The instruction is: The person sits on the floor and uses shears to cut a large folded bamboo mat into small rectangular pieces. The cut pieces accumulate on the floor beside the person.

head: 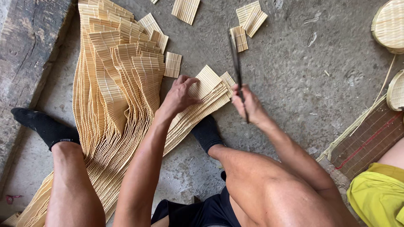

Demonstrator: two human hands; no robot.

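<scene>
My left hand [180,95] presses down on a fanned stack of long woven bamboo strips [210,90] lying on the concrete floor. My right hand [248,105] is raised beside the stack's end, gripping a dark thin blade [235,59] that points up and away. A much larger pile of the same pale bamboo strips [113,96] spreads to the left between my legs. My feet wear black socks [44,126].
Small cut bamboo pieces [248,21] lie scattered on the grey floor ahead. Round woven baskets [389,25] sit at the right edge, with a woven mat [366,143] below. Another person's yellow clothing [378,193] shows at the lower right. A wooden beam [25,50] runs along the left.
</scene>
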